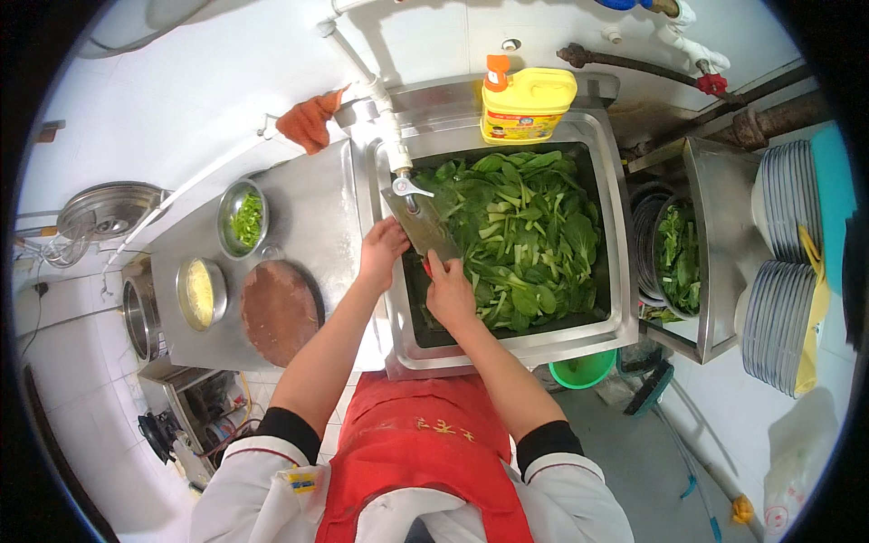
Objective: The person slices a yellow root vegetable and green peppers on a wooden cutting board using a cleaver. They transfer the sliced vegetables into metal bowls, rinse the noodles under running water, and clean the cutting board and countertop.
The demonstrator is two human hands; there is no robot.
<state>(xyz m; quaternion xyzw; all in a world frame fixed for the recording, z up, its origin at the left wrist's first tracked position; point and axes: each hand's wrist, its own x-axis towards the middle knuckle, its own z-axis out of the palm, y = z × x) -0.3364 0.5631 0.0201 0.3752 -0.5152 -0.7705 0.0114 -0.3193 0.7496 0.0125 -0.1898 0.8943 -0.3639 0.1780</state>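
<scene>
My right hand grips the red handle of a cleaver, whose wide metal blade points away from me beneath the tap. Close to the blade's left edge is my left hand, fingers spread, over the sink's left rim; whether it touches the blade I cannot tell. Cut leafy greens float in water and fill most of the stainless steel sink. Part of the tap's spout is hidden behind its lever.
Left on the steel counter are a round chopping board, a bowl of chopped greens and a bowl of yellow shreds. A yellow detergent jug stands behind the sink. Stacked plates are at right, a green basin below.
</scene>
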